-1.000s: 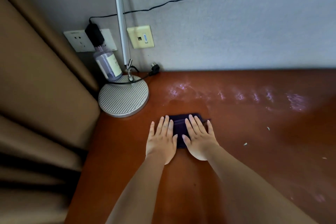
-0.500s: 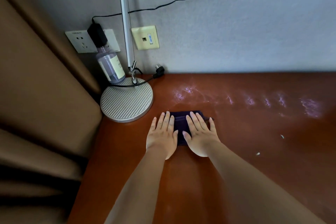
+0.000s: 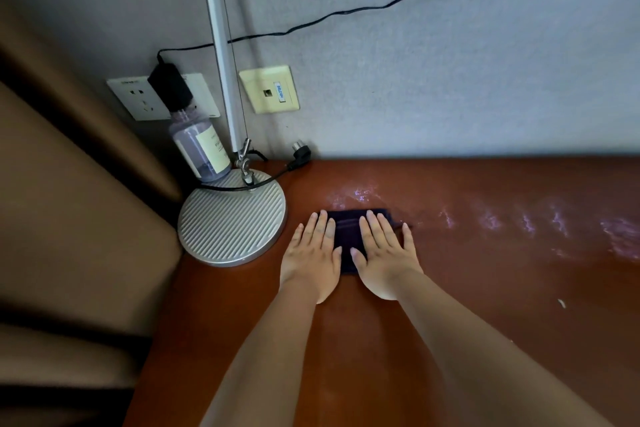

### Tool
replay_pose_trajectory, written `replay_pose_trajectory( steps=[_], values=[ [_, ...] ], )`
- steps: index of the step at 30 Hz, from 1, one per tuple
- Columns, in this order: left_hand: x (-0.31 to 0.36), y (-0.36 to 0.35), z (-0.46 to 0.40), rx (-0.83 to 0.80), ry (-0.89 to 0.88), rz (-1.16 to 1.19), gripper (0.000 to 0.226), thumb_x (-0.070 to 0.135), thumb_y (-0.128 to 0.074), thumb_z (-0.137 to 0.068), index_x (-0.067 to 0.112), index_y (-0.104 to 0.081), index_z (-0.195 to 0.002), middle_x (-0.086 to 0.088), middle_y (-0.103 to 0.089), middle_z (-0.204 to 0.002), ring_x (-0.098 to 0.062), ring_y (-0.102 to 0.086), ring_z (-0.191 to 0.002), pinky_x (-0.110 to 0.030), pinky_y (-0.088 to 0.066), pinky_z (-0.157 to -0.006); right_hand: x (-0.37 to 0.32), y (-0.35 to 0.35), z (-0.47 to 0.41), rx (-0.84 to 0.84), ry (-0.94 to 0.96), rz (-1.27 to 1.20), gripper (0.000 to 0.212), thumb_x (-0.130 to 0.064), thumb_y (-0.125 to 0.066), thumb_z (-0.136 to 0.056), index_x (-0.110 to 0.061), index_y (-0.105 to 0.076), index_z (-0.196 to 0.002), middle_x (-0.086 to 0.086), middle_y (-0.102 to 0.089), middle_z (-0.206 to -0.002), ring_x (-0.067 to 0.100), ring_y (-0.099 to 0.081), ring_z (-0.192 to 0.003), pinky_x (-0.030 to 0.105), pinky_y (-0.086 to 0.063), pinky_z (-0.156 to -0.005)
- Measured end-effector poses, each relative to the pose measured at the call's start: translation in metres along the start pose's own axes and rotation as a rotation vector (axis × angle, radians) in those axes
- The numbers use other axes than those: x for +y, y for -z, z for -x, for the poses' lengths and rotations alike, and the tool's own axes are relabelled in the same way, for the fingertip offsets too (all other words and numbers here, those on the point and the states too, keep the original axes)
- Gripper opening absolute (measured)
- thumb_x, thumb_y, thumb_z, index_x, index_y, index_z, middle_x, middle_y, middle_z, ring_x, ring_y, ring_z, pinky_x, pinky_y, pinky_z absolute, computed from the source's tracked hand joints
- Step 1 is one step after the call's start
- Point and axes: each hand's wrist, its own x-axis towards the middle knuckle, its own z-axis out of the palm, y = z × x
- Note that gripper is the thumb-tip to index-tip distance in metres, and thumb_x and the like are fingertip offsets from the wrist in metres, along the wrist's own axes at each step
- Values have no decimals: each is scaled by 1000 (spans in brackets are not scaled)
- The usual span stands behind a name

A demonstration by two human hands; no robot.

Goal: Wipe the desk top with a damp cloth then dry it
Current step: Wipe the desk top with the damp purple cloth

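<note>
1. The desk (image 3: 485, 322) meets the grey wall (image 3: 450, 80) along its far edge, and its left edge runs beside tan padding (image 3: 69, 201). To the right of the hands the brown top lies open, marked by pale wet streaks (image 3: 519, 222) and one small white speck (image 3: 561, 304).
2. The far left corner is crowded: a round ribbed lamp base (image 3: 232, 218) stands there, with a clear bottle (image 3: 201, 149) at its back edge and a loose plug (image 3: 298, 151) near the wall.
3. Counted: one dark cloth (image 3: 346, 229), two hands, one lamp base, one bottle, two wall plates, one black cable (image 3: 381, 7) along the wall.
4. The cloth lies flat on the desk just right of the lamp base, apart from it and short of the far edge. Its long axis appears to run left to right, parallel to the wall, though the hands cover much of it.
5. The left hand (image 3: 311, 253) presses flat on the cloth's left part, fingers straight and pointing at the wall, grasping nothing.
6. The right hand (image 3: 386, 253) presses flat on the right part in the same way, fingers straight, with the cloth showing between the two hands.
</note>
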Motion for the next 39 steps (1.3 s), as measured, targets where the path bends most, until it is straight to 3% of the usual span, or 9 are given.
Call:
replay_pose_trajectory(
  steps=[15, 20, 24, 32, 39],
  values=[
    [5, -19, 90, -36, -43, -104, 57, 38, -2, -104, 11, 18, -149, -6, 22, -159, -19, 21, -146, -37, 12, -119, -28, -39, 88, -15, -30, -12, 62, -46, -5, -101, -16, 21, -148, -2, 27, -157, 12, 24, -143, 46, 13, -117],
    [-2, -15, 68, -32, -43, -125, 57, 38, -1, -103, 10, 18, -149, -6, 22, -159, -19, 22, -146, -38, 12, -119, -24, -31, 65, 8, -15, 3, 73, -56, 15, -86, -18, 22, -148, -3, 26, -157, 12, 24, -143, 47, 15, -115],
    [-7, -6, 30, -22, -13, -134, 57, 37, -1, -103, 10, 19, -149, -7, 22, -159, -19, 21, -146, -37, 10, -120, -19, -16, 28, 33, -3, -15, 61, -46, -6, -101, -19, 19, -149, -4, 25, -157, 12, 24, -143, 46, 15, -116],
    [-14, 5, -22, -6, 25, -108, 57, 36, -4, -104, 10, 15, -151, -7, 18, -160, -19, 18, -147, -37, 7, -121, -9, 5, -25, 55, 12, -25, 61, -45, -8, -101, -20, 15, -151, -5, 22, -158, 11, 23, -144, 47, 16, -114],
    [-8, 5, 0, -22, 38, -132, 57, 36, -3, -104, 9, 13, -151, -8, 17, -160, -19, 16, -147, -37, 9, -120, -14, -1, -5, 19, -8, -20, 61, -45, -7, -101, -18, 19, -150, -4, 25, -157, 11, 24, -143, 47, 16, -115]
  ],
)
